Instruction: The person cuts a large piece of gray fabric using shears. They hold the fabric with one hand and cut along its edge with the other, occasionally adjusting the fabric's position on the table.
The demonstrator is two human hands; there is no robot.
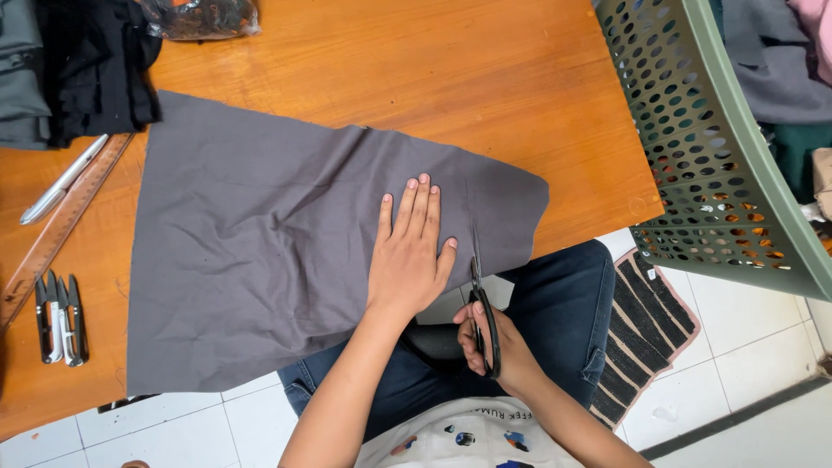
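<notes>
Seated at a wooden desk (451, 78), a person in a printed white shirt (472, 438) and dark jeans (555, 303) works on a sheet of grey cloth (260, 234). Black scissors (483, 303) sit in the right hand (494, 347), whose fingers are curled through the handles; the blades look nearly closed, their tip entering the cloth's near edge, close to its right-hand end. Just beside the blades, the left hand (410, 251) lies flat on the cloth, fingers together and pressing it to the desk.

Most of the cloth rests on the desk, with its near edge hanging over toward the lap. At the desk's left edge lie a wooden ruler (61, 221), a silver pen (61, 180) and thread snips (59, 319). Dark folded fabric (78, 61) is stacked at the far left corner, a clear plastic bag (201, 16) next to it. A green perforated basket (711, 139) holding clothes stands to the right, above a tiled floor (737, 347) and a striped mat (646, 325).

The risks appear plain enough: the left thumb rests near the blades, so a careless snip could nick it. Wrinkles near the cut, or the overhanging edge dragging the cloth, could pull the line crooked.
</notes>
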